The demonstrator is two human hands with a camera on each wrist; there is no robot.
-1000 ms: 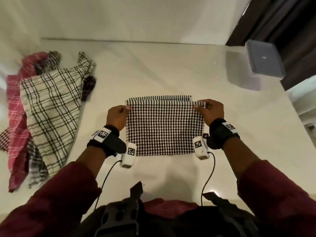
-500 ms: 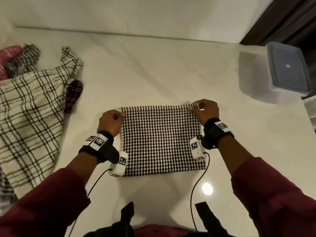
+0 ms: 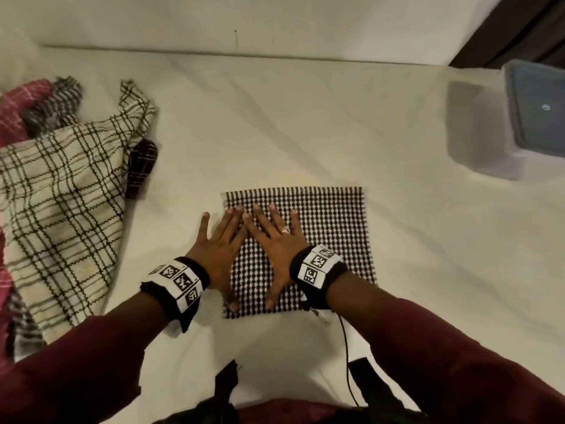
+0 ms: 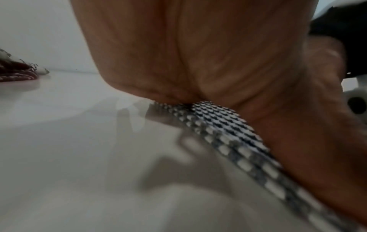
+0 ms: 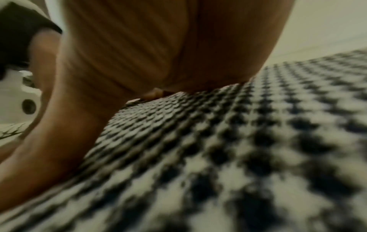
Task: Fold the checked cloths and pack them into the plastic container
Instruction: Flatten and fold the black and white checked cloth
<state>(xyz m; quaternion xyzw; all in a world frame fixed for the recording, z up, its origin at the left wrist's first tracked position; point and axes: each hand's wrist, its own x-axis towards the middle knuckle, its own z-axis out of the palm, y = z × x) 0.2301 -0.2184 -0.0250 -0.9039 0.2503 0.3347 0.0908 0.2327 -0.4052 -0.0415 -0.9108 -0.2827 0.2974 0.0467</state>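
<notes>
Both hands lie flat with fingers straight, gripping nothing: the left hand (image 3: 217, 243) and right hand (image 3: 276, 240) press the left half of the folded checked cloth (image 3: 330, 228) at frame centre on the desk (image 3: 305, 123). Smoothing should sweep outward toward the edges before the next fold, with the plastic container (image 3: 532, 117) waiting at upper right. No readable writing shows, only coded wrist markers

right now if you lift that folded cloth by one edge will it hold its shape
Probably not. The folded cloth is soft woven fabric lying flat in layers, so it would likely droop and unfold. Both hands, left and right, press it flat; it should slide easily on the smooth table.
</notes>
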